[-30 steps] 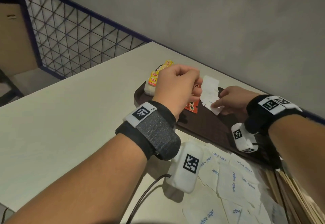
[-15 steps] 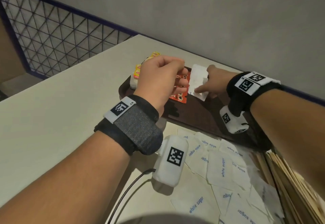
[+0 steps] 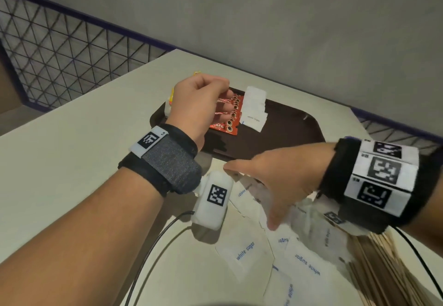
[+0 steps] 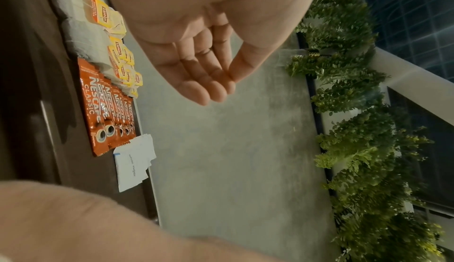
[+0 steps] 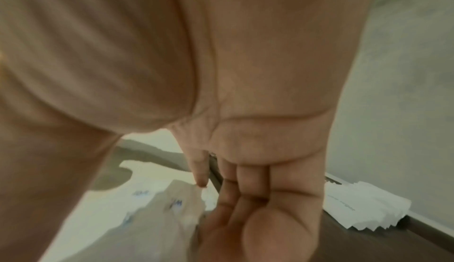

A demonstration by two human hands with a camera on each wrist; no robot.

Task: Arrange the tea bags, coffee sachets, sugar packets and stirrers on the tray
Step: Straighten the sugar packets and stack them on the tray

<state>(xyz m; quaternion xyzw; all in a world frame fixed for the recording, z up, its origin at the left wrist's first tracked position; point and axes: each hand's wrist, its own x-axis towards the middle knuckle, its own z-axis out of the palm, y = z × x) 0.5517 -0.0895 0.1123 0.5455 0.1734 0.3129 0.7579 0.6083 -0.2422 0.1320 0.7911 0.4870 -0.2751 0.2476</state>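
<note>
A brown tray [image 3: 287,125] holds yellow-tagged tea bags [image 4: 123,62], a row of red coffee sachets [image 3: 229,119] [image 4: 105,114] and a stack of white sugar packets [image 3: 254,106] [image 4: 132,165] [image 5: 363,206]. My left hand [image 3: 211,104] [image 4: 216,83] hovers over the coffee sachets with loosely curled fingers and holds nothing. It hides most of the tea bags in the head view. My right hand [image 3: 266,185] [image 5: 221,198] reaches down with spread fingers over the loose sugar packets [image 3: 247,250] on the table. Its index fingertip [image 5: 201,180] touches one packet.
Wooden stirrers [image 3: 388,272] lie in a pile at the table's near right, beside the loose packets. A wall runs close behind the tray and a wire mesh fence [image 3: 60,58] stands at the far left. A cable [image 3: 153,245] trails from the left wrist camera.
My right hand has left the sugar stack on the tray and come back down to the loose packets on the table. The left hand has stayed above the coffee sachets.
</note>
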